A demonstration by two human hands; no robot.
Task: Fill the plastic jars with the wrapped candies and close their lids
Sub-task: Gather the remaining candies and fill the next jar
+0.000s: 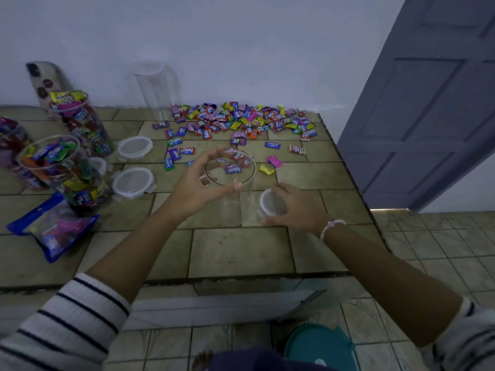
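Teal bin lid [318, 344] nearest me. Left hand [199, 183] grips empty jar [230, 188] rim; right hand [294, 207] clasps lid [272, 203] beside jar. Three filled jars [64, 170] unlidded; candy pile [241, 120] beyond jar remains.

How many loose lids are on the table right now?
3 clearly: one lid beside the filled jars, one lid just in front of it, and one lid under the right hand. Another may be partly hidden behind the nearest filled jar.

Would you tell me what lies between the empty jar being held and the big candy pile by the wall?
In the head view, scattered candies on bare tile lie between the held jar and the pile.
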